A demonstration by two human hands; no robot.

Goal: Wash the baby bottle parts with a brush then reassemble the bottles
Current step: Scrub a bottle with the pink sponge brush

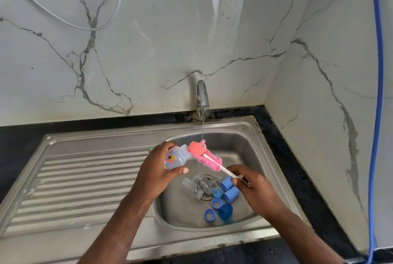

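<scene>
Stainless steel sink (pixel 251 134) set into a dark table (pixel 282 136), thin stream running from the tap (pixel 202 95) at the far rim. Left hand (pixel 157 170) wrapped around a clear printed baby bottle (pixel 175 158), held tilted above the basin with its mouth toward the right. Right hand (pixel 253 187) pinching the white handle of the brush (pixel 204 156), pink bristles and coral sponge tip just at the bottle's mouth, under the water. Washing judged early: one bottle in hand, whether already scrubbed cannot be told. Left lying in the basin: clear bottles (pixel 191 186) over the drain, blue caps (pixel 228 189) just right of them, blue rings (pixel 214 206) nearer. Reassembly not begun. Ribbed drainboard (pixel 85 178) to the left bare and open for setting washed parts down. Tighter on the right, with the corner wall close and a blue hose (pixel 377 93) hanging there; basin floor crowded near the drain.
</scene>
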